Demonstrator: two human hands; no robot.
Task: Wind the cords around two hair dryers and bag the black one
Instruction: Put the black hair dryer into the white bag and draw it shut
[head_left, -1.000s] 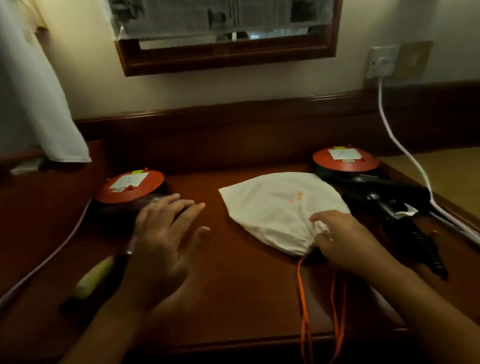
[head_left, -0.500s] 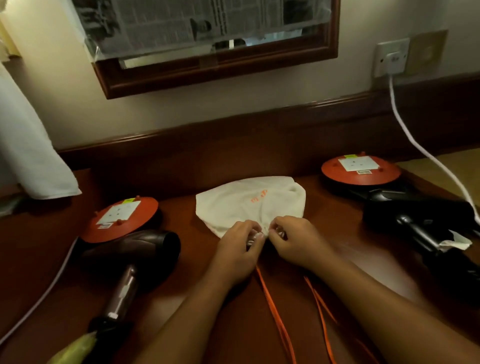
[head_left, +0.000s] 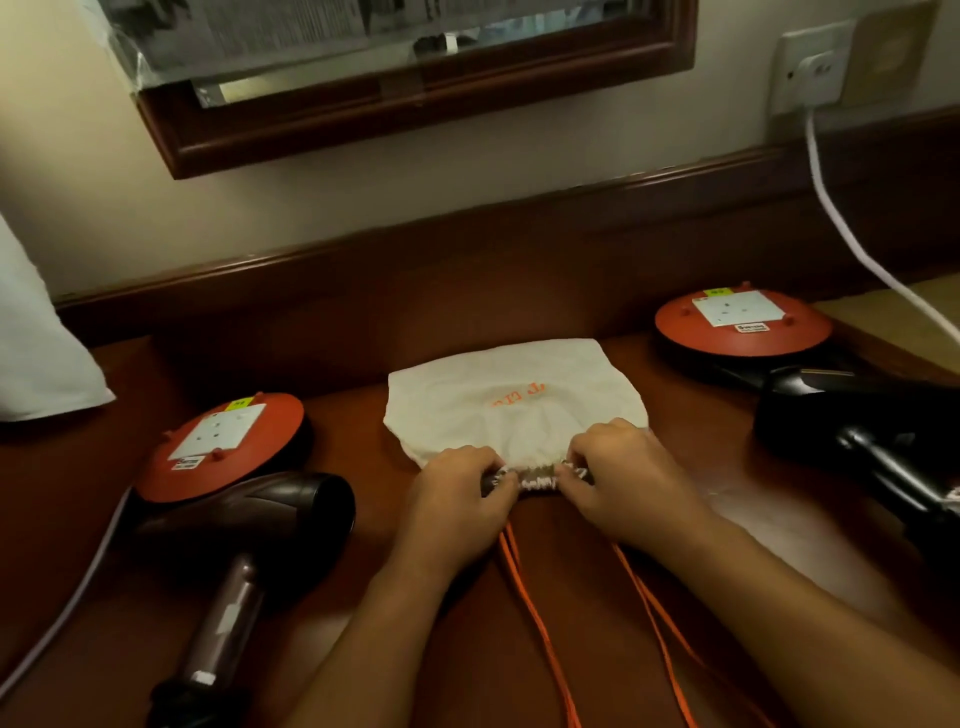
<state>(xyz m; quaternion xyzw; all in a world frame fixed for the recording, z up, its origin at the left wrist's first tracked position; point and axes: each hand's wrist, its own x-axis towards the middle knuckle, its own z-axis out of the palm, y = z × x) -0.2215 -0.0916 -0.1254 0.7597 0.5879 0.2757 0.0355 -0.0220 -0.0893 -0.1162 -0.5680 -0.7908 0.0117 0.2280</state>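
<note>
A white drawstring bag (head_left: 514, 405) with orange lettering lies flat in the middle of the wooden desk (head_left: 363, 571). My left hand (head_left: 457, 499) and my right hand (head_left: 623, 478) pinch its gathered mouth from either side and hold it slightly apart. Orange drawstrings (head_left: 535, 613) trail from the mouth toward me. A brown hair dryer (head_left: 244, 540) lies at the left with its handle pointing toward me. The black hair dryer (head_left: 852, 426) lies at the right edge, partly cut off.
Two orange cord-reel discs with white sockets sit on the desk, one at the left (head_left: 223, 441) and one at the back right (head_left: 737, 322). A white cable (head_left: 841, 228) runs from the wall socket (head_left: 810, 67). A white cloth (head_left: 36, 353) hangs at the far left.
My left hand moved from the brown dryer to the bag's mouth. Both hands now hold the mouth a little wider apart than half a second ago. The view has tilted and come closer.
</note>
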